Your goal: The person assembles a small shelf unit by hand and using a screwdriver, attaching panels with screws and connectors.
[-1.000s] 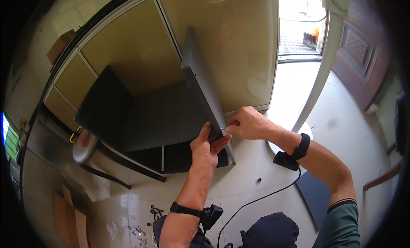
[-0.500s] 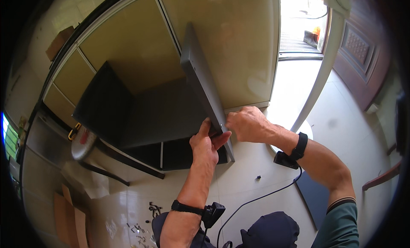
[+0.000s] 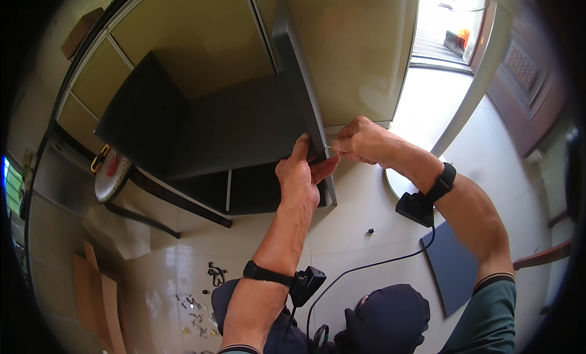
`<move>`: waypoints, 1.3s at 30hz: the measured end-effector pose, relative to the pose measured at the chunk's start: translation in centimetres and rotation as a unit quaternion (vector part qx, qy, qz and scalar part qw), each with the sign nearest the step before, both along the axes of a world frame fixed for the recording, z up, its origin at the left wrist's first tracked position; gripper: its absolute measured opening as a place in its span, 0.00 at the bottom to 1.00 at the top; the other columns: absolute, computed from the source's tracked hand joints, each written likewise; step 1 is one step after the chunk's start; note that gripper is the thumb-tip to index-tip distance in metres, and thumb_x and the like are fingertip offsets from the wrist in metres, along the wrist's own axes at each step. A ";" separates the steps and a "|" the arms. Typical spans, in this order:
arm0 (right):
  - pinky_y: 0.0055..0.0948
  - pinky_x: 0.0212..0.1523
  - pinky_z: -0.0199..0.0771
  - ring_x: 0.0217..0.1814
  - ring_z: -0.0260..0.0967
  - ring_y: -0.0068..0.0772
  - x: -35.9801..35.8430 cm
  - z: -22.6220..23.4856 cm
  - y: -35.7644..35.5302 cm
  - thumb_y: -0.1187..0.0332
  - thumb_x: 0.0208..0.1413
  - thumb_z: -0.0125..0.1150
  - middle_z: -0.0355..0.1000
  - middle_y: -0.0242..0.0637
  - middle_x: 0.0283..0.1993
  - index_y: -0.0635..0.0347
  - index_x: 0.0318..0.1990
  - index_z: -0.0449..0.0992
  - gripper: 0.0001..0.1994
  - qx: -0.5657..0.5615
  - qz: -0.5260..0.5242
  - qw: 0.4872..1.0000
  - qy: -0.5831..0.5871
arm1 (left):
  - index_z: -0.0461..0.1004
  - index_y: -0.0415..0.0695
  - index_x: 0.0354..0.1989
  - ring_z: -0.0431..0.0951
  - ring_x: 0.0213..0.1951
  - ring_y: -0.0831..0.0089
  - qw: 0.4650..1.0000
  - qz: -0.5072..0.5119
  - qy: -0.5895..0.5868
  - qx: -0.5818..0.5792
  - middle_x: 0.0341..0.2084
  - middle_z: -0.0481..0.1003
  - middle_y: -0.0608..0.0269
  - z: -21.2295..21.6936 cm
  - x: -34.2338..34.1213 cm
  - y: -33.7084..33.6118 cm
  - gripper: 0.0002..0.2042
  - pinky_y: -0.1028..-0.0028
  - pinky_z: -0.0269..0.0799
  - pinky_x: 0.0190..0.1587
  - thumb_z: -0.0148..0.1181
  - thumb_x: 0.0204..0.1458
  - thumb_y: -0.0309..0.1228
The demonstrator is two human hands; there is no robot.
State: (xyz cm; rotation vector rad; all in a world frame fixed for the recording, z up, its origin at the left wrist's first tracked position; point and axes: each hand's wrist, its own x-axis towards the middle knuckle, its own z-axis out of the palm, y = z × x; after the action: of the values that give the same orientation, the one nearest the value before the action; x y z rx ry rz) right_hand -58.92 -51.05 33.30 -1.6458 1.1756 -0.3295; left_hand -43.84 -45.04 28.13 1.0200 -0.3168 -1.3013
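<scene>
Head view looks down on a dark grey cabinet [image 3: 238, 128] that's partly put together and lying on the pale tiled floor [image 3: 366, 207], and pretty much everything happens at its upright side panel [image 3: 299, 91]. The left hand [image 3: 299, 174] is pressed flat against the near end of that panel, fingers stretched out and thumb up along the edge, so it's bracing the panel rather than wrapping around it. The right hand [image 3: 360, 140] sits just to the right of the same panel end, fingers pinched tight around a small pale fastener [image 3: 329, 148] whose tip touches the panel edge; it's too small to tell if it's a screw or a dowel. Both wrists carry black straps with little black boxes, and a cable [image 3: 366, 265] trails from them across the floor below the cabinet. A tiny dark bit [image 3: 370, 231] lies on the tiles just below the cabinet's right corner, and a flat dark blue board [image 3: 452, 268] lies further out to the lower right. Well below the cabinet on the left there's a scatter of small hardware pieces [image 3: 195, 305] plus some cardboard [image 3: 91, 287]. A round patterned stool [image 3: 112, 174] stands touching or nearly touching the cabinet's left side
</scene>
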 end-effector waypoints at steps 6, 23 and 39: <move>0.36 0.24 0.65 0.19 0.65 0.37 -0.3 -1.5 0.7 0.68 0.49 0.61 0.68 0.40 0.17 0.68 0.29 0.77 0.09 -0.254 0.019 0.967 -0.001 | 0.75 0.33 0.38 0.81 0.24 0.56 0.999 -0.027 0.024 -0.010 0.29 0.77 0.52 0.0 0.5 0.4 0.17 0.65 0.82 0.31 0.62 0.53 0.38; 0.39 0.31 0.72 0.29 0.73 0.49 -0.4 -2.0 -0.1 0.77 0.52 0.56 0.73 0.49 0.25 0.68 0.29 0.76 0.04 -0.419 0.142 0.896 0.036 | 0.75 0.33 0.36 0.81 0.23 0.58 1.000 -0.006 0.014 0.000 0.27 0.77 0.52 -0.1 0.3 0.0 0.15 0.68 0.82 0.28 0.62 0.52 0.36; 0.31 0.32 0.70 0.27 0.70 0.29 0.4 -0.6 -1.2 0.65 0.55 0.56 0.73 0.38 0.24 0.66 0.29 0.78 0.12 -0.204 0.105 0.971 0.064 | 0.74 0.32 0.38 0.81 0.23 0.58 1.000 -0.004 0.005 -0.010 0.28 0.77 0.51 0.0 0.3 -0.1 0.16 0.68 0.81 0.27 0.62 0.53 0.37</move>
State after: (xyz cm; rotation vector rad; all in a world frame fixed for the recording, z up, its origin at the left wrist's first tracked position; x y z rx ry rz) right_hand -58.47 -52.23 32.66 -2.1587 1.0619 -0.3499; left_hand -43.52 -45.16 28.12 0.9948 -0.3257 -1.3071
